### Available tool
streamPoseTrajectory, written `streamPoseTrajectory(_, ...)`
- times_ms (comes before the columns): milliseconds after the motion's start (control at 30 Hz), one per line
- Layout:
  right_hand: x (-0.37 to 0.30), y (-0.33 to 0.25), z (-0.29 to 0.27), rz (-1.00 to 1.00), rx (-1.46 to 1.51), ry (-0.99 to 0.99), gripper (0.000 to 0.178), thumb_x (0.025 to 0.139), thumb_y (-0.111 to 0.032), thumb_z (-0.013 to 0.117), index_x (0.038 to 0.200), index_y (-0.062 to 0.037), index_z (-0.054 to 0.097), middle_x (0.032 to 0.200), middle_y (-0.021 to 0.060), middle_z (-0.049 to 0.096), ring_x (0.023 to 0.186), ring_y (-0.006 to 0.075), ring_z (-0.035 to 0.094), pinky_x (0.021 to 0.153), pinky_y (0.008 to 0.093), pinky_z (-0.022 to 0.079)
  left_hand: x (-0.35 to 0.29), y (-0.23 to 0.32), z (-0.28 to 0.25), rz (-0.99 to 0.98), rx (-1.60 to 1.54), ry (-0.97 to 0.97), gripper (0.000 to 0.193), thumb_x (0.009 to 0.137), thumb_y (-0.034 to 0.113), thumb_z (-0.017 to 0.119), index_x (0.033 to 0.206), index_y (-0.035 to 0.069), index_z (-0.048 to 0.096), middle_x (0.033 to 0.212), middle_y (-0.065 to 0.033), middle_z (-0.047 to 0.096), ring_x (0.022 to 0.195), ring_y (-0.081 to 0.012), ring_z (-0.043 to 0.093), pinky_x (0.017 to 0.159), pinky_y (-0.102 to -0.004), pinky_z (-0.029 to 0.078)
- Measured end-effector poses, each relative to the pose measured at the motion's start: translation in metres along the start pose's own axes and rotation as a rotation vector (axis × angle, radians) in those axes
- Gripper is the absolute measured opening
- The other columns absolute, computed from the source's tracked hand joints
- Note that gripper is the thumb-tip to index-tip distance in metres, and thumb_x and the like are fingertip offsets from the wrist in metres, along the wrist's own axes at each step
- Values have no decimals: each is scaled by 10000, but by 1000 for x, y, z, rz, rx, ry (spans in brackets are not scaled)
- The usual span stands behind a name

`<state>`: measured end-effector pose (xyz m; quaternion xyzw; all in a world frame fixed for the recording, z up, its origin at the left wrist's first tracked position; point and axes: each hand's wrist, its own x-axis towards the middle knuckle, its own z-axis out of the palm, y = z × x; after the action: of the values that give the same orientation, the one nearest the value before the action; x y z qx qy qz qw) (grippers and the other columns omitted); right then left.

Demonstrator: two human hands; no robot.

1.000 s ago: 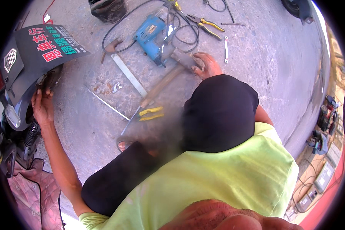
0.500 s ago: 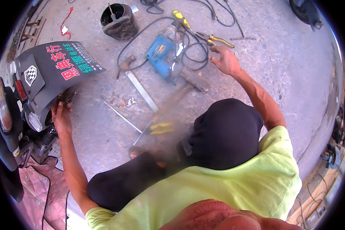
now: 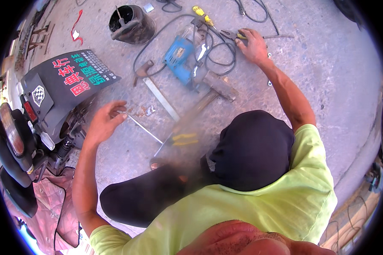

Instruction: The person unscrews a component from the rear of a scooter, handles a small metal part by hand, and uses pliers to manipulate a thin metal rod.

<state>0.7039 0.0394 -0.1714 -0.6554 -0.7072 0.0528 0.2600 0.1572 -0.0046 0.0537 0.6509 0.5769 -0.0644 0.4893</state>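
My right hand (image 3: 254, 46) is closed on the yellow-handled pliers (image 3: 230, 35) at the far side of the floor; it hides most of the handles. At left, my left hand (image 3: 105, 121) is in the air with fingers apart, holding nothing. Its thumb overlaps the tip of a thin metal rod (image 3: 144, 128); whether they touch I cannot tell. Nearby lies a hammer (image 3: 159, 97) with a pale handle. A sledgehammer (image 3: 220, 86) and a blue power drill (image 3: 178, 59) lie between my hands. A yellow-handled tool (image 3: 185, 139), blurred, is near my foot.
On the left stands a motorbike's rear end with a black mudguard (image 3: 72, 78) and tail light (image 3: 12, 129). A black bucket (image 3: 132, 26) is at the back. The drill's cable (image 3: 232, 70) loops near a yellow-handled screwdriver (image 3: 203, 15). Small nuts (image 3: 269, 55) lie by my right forearm.
My left hand has moved away from the motorbike's wheel area, to the right, over the floor. My right hand has reached farther out and closed on the pliers. The view has shifted slightly.
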Motion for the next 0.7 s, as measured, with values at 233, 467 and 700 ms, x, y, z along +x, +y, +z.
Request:
streamPoseTrajectory(233, -4, -2, 12, 7, -11, 96, 417, 869, -288, 742, 1227, -87, 668, 1266, 115, 661, 1185, 324, 613, 1012, 442, 488, 177, 64, 75, 314, 227, 279, 879, 799, 281, 809, 1527, 23, 390, 1455, -257, 505, 1295, -375, 560, 1085, -458, 460)
streamPoseTrajectory(467, -5, -11, 10, 38, -46, 91, 414, 841, -286, 735, 1206, -102, 673, 1265, 93, 661, 1194, 309, 607, 1018, 443, 484, 243, 79, 123, 197, 236, 376, 1113, 702, 352, 875, 1595, 75, 272, 1443, -267, 491, 1345, -422, 496, 1115, -463, 431)
streamPoseTrajectory(700, -3, -12, 8, 24, -49, 91, 416, 835, -275, 730, 1206, -97, 669, 1267, 93, 659, 1194, 301, 606, 1006, 444, 488, 230, 91, 114, 174, 161, 343, 1099, 687, 311, 886, 1586, 71, 303, 1414, -271, 512, 1324, -429, 511, 1122, -458, 423)
